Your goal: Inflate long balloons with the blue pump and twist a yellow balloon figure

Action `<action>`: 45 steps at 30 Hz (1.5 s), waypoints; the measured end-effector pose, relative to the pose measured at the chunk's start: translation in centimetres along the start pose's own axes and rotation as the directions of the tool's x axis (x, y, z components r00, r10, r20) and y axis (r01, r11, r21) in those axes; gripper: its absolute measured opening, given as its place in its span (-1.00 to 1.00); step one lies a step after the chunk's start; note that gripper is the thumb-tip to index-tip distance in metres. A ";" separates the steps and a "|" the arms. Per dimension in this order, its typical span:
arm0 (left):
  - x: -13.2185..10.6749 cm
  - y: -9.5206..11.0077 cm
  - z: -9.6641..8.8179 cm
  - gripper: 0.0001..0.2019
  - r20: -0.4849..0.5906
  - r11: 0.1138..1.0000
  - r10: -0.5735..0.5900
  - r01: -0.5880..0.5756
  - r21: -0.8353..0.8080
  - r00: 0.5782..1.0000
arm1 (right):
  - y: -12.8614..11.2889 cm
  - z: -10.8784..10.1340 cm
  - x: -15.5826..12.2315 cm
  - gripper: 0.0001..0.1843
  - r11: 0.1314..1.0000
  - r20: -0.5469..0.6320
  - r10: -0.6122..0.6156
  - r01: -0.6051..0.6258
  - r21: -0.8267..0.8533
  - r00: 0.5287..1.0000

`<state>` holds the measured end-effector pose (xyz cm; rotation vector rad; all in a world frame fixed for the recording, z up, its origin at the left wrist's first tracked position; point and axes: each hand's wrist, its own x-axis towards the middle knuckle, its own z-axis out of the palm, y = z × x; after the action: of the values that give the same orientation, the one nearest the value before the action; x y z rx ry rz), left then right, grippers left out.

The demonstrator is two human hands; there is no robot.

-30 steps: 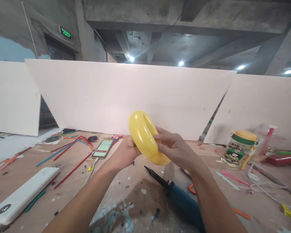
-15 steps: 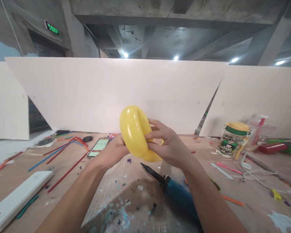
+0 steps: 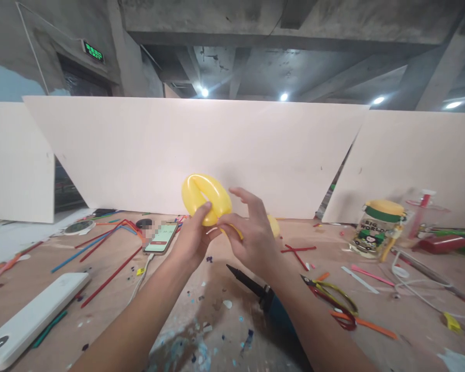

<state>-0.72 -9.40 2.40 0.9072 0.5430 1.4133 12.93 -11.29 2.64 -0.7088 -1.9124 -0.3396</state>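
Note:
A shiny yellow balloon (image 3: pixel 217 194), long and bent into a loop, is held up above the table in both hands. My left hand (image 3: pixel 196 235) grips the base of the loop, thumb pressed on its near side. With thumb and fingertips, my right hand (image 3: pixel 250 227) pinches the balloon just right of the loop, its upper fingers raised. Another yellow part of the balloon (image 3: pixel 273 226) shows beyond my right hand. Below my hands lies a blue hand pump (image 3: pixel 281 312) with a black nozzle, partly covered by my right forearm.
Scissors (image 3: pixel 335 297) lie beside my right forearm. A phone (image 3: pixel 160 238), a white power bank (image 3: pixel 34 315) and several limp balloons (image 3: pixel 114 271) are at left. A jar (image 3: pixel 375 230) stands at right. White boards (image 3: pixel 201 150) rise behind the table.
The balloon loop has turned and tilted, coming lower and a little left. My right hand has shifted from the loop's side to its base. The scissors now show beside my right forearm.

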 end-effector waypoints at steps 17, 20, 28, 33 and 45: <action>-0.7 0.1 0.3 -0.69 0.294 0.965 0.240 -0.260 0.034 0.925 | 1.0 -0.5 0.9 -0.82 0.453 0.402 0.513 -0.637 0.624 0.758; -0.8 0.2 0.2 -0.69 0.325 0.961 0.225 -0.264 0.079 0.919 | 1.0 -0.3 0.7 -0.82 0.549 0.367 0.461 -0.584 0.597 0.808; -0.2 0.1 -0.3 -0.80 0.250 0.972 0.205 -0.228 0.065 0.946 | 0.0 -0.4 0.9 -0.82 0.731 0.302 0.421 -0.517 0.446 0.855; 0.3 0.2 -0.2 -0.79 0.054 0.987 0.157 -0.154 -0.053 0.986 | 0.0 0.2 0.6 -0.78 0.812 0.247 0.455 -0.513 0.278 0.855; 0.4 1.0 -0.5 -0.67 -0.138 0.919 -0.048 -0.011 -0.394 0.989 | 0.1 0.5 0.2 -0.70 0.958 0.482 0.210 -0.278 0.073 0.850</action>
<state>-1.68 -9.02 3.03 0.4759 0.3528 1.5097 12.55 -10.88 2.62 -0.9956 -2.2385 0.1478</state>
